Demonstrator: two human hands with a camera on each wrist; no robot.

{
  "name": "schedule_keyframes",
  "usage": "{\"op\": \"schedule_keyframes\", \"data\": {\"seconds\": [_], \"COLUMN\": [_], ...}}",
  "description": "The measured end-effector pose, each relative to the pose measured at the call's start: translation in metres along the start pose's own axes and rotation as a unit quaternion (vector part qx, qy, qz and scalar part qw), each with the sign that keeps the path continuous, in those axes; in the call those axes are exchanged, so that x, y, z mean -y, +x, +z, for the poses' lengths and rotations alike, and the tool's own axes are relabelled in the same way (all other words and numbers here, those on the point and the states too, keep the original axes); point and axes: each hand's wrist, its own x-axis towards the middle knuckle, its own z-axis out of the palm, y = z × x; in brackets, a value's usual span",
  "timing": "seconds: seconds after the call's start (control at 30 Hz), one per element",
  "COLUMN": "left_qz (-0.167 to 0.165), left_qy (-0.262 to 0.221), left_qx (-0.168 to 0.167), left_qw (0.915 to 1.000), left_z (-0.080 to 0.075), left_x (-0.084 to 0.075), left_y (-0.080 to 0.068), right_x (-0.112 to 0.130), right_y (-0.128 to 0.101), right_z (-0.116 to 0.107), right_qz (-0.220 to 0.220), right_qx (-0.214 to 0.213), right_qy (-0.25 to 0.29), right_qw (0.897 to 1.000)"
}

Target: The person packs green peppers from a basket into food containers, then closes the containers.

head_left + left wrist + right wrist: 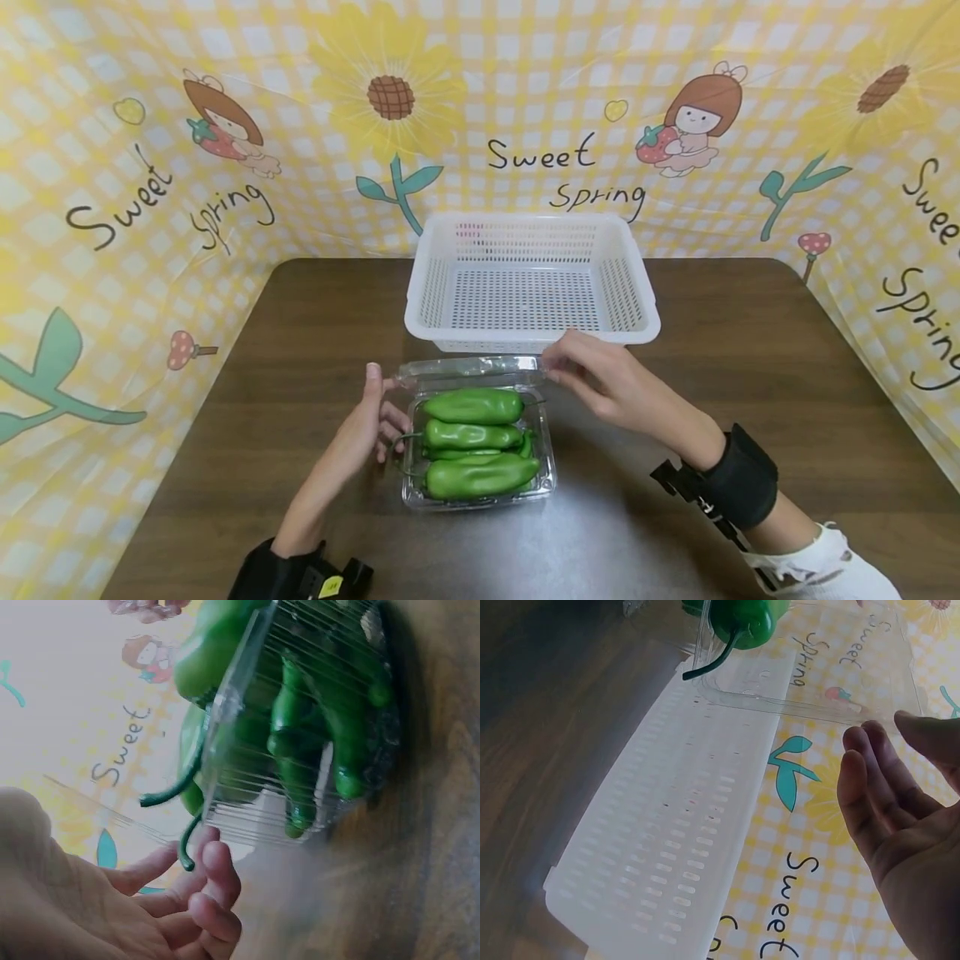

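Note:
Several green peppers point(480, 477) lie side by side in a clear plastic clamshell box point(553, 467), some stems poking over its left rim. Its hinged lid point(468, 367) stands raised at the back. My right hand point(615, 383) pinches the lid's right edge between thumb and fingers, as the right wrist view also shows. At the box's left side is my left hand point(367, 429), thumb up and fingers loosely bent. In the left wrist view its fingertips point(217, 862) are at the box wall beside a pepper stem point(187, 851); whether they press on it is unclear.
Just behind the box stands a white perforated plastic basket point(420, 312) with nothing in it. Both rest on a brown wooden table point(300, 333). A yellow checked cloth point(525, 108) with flowers and lettering hangs around the back and sides.

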Motion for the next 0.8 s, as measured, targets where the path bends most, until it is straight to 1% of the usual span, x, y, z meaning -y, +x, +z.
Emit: {"op": "schedule_keyframes", "data": {"seconds": [0.17, 0.3, 0.37, 0.47, 0.6, 0.7, 0.8], "left_qz": [-0.007, 0.005, 0.013, 0.013, -0.007, -0.023, -0.031], "left_qy": [0.036, 0.038, 0.029, 0.018, -0.013, -0.039, -0.046], "left_qx": [0.009, 0.029, 0.047, 0.065, 0.072, 0.089, 0.117], "left_qw": [0.9993, 0.9989, 0.9984, 0.9976, 0.9973, 0.9950, 0.9916], "left_z": [-0.001, -0.002, -0.003, -0.005, -0.002, -0.002, -0.006], "left_x": [-0.002, -0.002, -0.002, -0.002, -0.002, -0.002, 0.001], "left_y": [-0.003, -0.006, -0.008, -0.012, -0.016, -0.021, -0.030], "right_x": [0.008, 0.012, 0.015, 0.020, 0.026, 0.028, 0.030], "right_y": [-0.007, -0.015, -0.018, -0.024, -0.031, -0.035, -0.039], "right_z": [0.000, 0.001, 0.003, 0.005, 0.009, 0.013, 0.016], "right_qz": [0.030, 0.042, 0.045, 0.055, 0.063, 0.052, 0.045], "right_qx": [0.024, 0.032, 0.031, 0.028, 0.022, 0.017, 0.013], "right_qy": [0.010, 0.021, 0.028, 0.038, 0.046, 0.043, 0.036], "right_qw": [0.999, 0.998, 0.998, 0.997, 0.997, 0.998, 0.998]}}
